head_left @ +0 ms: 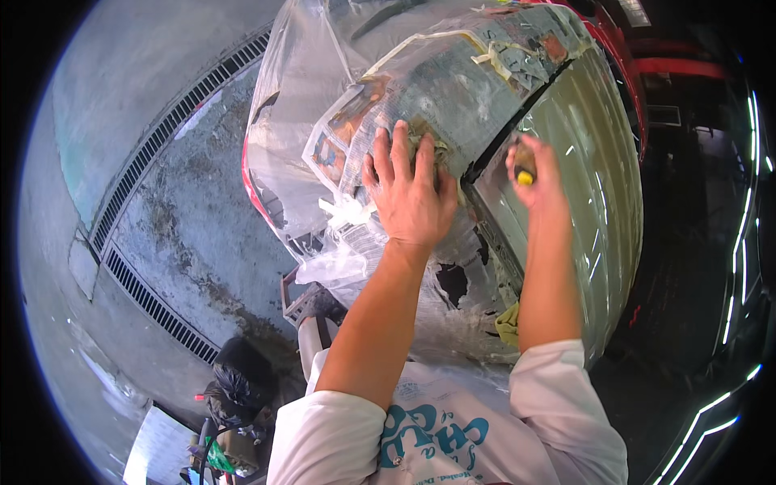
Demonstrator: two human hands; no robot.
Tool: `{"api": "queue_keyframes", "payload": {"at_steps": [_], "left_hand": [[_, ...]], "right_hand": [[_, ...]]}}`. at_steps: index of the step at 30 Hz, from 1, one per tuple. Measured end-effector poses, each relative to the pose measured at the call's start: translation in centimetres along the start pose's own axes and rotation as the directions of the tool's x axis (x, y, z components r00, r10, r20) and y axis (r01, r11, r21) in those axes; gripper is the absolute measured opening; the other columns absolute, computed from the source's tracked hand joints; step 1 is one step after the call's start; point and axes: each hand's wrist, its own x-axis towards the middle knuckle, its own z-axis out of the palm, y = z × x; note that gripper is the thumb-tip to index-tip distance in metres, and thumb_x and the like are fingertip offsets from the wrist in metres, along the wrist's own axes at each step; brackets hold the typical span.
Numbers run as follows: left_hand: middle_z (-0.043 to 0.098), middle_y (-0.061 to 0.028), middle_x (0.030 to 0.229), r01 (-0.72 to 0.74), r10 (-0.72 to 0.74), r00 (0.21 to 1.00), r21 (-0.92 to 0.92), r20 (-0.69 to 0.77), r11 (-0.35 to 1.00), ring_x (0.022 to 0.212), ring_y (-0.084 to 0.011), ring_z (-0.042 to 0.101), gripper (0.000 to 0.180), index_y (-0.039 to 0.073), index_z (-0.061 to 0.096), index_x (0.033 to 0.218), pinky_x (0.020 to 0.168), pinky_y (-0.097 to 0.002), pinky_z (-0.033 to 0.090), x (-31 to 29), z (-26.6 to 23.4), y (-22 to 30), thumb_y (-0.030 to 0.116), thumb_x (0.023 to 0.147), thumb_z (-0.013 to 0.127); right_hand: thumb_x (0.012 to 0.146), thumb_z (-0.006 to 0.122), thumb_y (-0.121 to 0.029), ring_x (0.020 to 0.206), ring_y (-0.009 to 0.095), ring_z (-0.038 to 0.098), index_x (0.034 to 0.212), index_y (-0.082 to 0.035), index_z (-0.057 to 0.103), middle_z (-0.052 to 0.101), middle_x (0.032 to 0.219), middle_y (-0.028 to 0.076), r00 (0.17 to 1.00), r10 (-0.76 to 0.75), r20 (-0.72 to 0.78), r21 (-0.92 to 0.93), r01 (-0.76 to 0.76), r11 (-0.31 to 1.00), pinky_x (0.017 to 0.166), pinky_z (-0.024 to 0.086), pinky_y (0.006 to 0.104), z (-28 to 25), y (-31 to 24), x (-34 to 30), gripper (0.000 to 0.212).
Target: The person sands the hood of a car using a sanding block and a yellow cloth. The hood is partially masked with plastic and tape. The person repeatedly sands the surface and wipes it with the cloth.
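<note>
In the head view, a small tool [525, 167] with a yellow end is held over the glossy olive panel [602, 182] by the right hand [540, 174], whose grip is clamped around it; whether the panel is touched by the tool cannot be told. The left hand [411, 190] is laid, fingers spread apart, across the patchy grey panel [449, 85], and a crumpled olive-brown piece [440, 147] is partly covered by it. The two panels are separated by a dark gap [517, 119]. On the left, the bodywork is draped with translucent sheeting [299, 153]. A yellow-green cloth [508, 325] is lodged beside the right forearm [551, 283]. The stained floor [182, 214] is bordered by drain grating [153, 145], and a black bag [238, 392] is seen at lower left
</note>
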Motion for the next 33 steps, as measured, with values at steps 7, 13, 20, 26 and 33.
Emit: {"api": "queue_keyframes", "payload": {"at_steps": [7,13,20,26,33], "left_hand": [[0.048,-0.0181,0.162,-0.022,0.022,1.000,0.021,-0.016,1.000,0.153,-0.0465,0.037,0.051,0.013,0.070,0.136,0.122,-0.0646,0.027,0.9,0.4,-1.2,0.025,0.086,0.074],[0.048,-0.0183,0.162,-0.015,0.015,1.000,-0.003,0.000,1.000,0.153,-0.0470,0.037,0.051,0.013,0.070,0.136,0.122,-0.0644,0.027,0.6,0.3,-0.6,0.024,0.086,0.074],[0.047,-0.0180,0.162,0.007,-0.007,1.000,0.000,0.000,1.000,0.153,-0.0475,0.036,0.050,0.013,0.070,0.136,0.121,-0.0656,0.028,0.3,0.4,-0.2,0.023,0.087,0.073],[0.049,-0.0200,0.160,-0.008,0.008,1.000,0.019,-0.008,1.000,0.152,-0.0467,0.039,0.053,0.011,0.069,0.137,0.120,-0.0654,0.028,0.4,0.5,0.0,0.023,0.085,0.072],[0.049,-0.0204,0.160,-0.019,0.019,1.000,0.004,-0.001,1.000,0.152,-0.0469,0.038,0.053,0.011,0.069,0.137,0.121,-0.0653,0.028,0.4,0.6,0.1,0.023,0.085,0.072]], "right_hand": [[0.101,0.065,-0.020,0.073,0.024,0.070,0.112,-0.009,0.059,0.069,0.090,0.013,0.997,-0.019,-0.080,0.045,0.022,0.999,0.056,0.059,0.0329,1.9,-0.6,3.4,0.018],[0.104,0.059,-0.011,0.072,0.024,0.066,0.118,-0.004,0.051,0.061,0.094,0.012,0.979,-0.035,-0.201,0.229,0.081,0.970,0.053,0.056,0.0368,2.0,-2.9,3.5,0.017],[0.103,0.062,-0.022,0.064,0.024,0.066,0.119,-0.008,0.053,0.066,0.084,0.011,0.999,-0.039,-0.014,0.035,0.039,0.999,0.053,0.054,0.0334,-0.1,-1.4,2.3,0.023],[0.097,0.073,-0.017,0.081,0.023,0.072,0.108,-0.007,0.065,0.071,0.096,0.012,0.999,-0.030,0.009,0.079,0.030,0.996,0.066,0.065,0.0344,-1.6,-1.7,4.1,0.017],[0.097,0.072,-0.016,0.078,0.024,0.071,0.113,-0.007,0.062,0.071,0.093,0.011,0.985,-0.061,-0.160,0.165,0.088,0.982,0.065,0.064,0.0332,-1.3,-3.8,7.0,0.021]]}}
